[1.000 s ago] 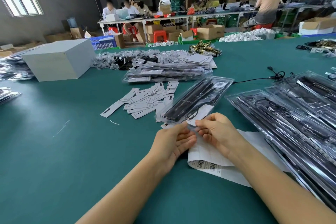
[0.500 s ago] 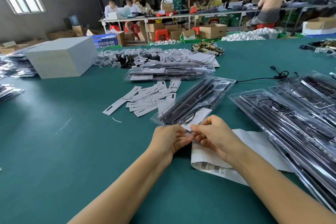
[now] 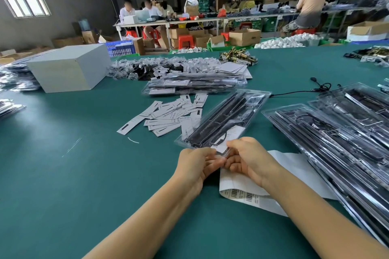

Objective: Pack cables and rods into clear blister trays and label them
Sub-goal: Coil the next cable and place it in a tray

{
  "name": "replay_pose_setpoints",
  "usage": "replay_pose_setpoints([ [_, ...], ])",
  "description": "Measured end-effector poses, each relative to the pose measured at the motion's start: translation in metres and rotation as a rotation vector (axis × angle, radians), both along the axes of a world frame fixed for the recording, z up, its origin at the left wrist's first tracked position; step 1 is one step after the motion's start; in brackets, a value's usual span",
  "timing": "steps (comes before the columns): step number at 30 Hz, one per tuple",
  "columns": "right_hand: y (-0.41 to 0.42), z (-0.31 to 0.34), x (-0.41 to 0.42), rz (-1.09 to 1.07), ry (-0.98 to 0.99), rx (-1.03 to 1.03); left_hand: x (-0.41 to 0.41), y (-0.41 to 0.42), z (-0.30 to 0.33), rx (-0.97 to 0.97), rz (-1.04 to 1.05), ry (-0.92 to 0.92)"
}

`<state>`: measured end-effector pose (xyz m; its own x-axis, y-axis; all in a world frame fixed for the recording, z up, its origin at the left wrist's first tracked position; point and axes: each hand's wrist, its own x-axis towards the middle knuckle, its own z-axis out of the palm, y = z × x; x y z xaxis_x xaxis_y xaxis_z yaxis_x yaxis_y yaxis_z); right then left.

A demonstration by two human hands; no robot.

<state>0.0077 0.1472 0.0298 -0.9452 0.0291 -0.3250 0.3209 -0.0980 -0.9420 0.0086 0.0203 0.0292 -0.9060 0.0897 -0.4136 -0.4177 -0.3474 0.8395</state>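
Both the left hand (image 3: 196, 165) and right hand (image 3: 248, 159) are pinching the near rim of the long clear plastic blister tray (image 3: 226, 119); it is looking light, springy and slippery.

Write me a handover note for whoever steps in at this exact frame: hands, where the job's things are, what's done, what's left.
Left hand and right hand: both pinch the near end of the blister tray, which lies at an angle on the green table.
Tray in hand: black rods and a cable already inside, a white label near the held end. Whether it is fully stuck down cannot be told.
Loose paper labels lie left of the tray; the barcode sticker sheet is under the right wrist.
Done: a stack of labelled trays beyond.
Left: the pile of filled trays on the right, apparently awaiting labels.
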Motion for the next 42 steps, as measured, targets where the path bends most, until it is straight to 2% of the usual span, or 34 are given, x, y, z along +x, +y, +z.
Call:
replay_pose_setpoints([
  [5,0.000,-0.002,-0.001,-0.002,0.013,0.026,0.001,0.000,0.001,-0.006,0.020,-0.008],
  [10,0.003,-0.001,-0.003,0.001,0.059,-0.002,0.000,-0.004,0.001,0.131,0.074,-0.049],
  [14,0.013,-0.001,-0.008,-0.148,0.038,-0.048,-0.005,-0.008,0.004,0.260,0.105,-0.076],
  [17,0.020,0.000,-0.010,-0.198,0.047,-0.090,-0.008,-0.012,0.007,0.274,0.091,-0.093],
  [20,0.018,0.004,-0.007,-0.094,0.070,-0.043,-0.006,-0.010,0.006,0.172,0.067,-0.085],
  [23,0.008,0.003,-0.001,0.017,0.033,0.019,-0.005,-0.007,0.001,-0.057,0.093,0.032],
  [26,0.002,-0.001,-0.002,0.001,-0.016,-0.093,-0.006,-0.007,0.001,-0.261,0.076,0.225],
  [30,0.003,-0.003,-0.004,0.018,-0.047,-0.277,-0.004,-0.007,-0.007,-0.405,0.089,0.348],
  [34,0.004,-0.005,-0.001,0.028,-0.055,-0.388,0.000,0.001,-0.017,-0.662,0.098,0.505],
  [38,0.000,-0.006,0.001,0.016,0.019,-0.415,-0.002,0.001,-0.018,-0.843,0.145,0.566],
  [42,-0.005,-0.007,0.001,-0.014,0.030,-0.438,-0.005,0.002,-0.018,-0.911,0.163,0.589],
])
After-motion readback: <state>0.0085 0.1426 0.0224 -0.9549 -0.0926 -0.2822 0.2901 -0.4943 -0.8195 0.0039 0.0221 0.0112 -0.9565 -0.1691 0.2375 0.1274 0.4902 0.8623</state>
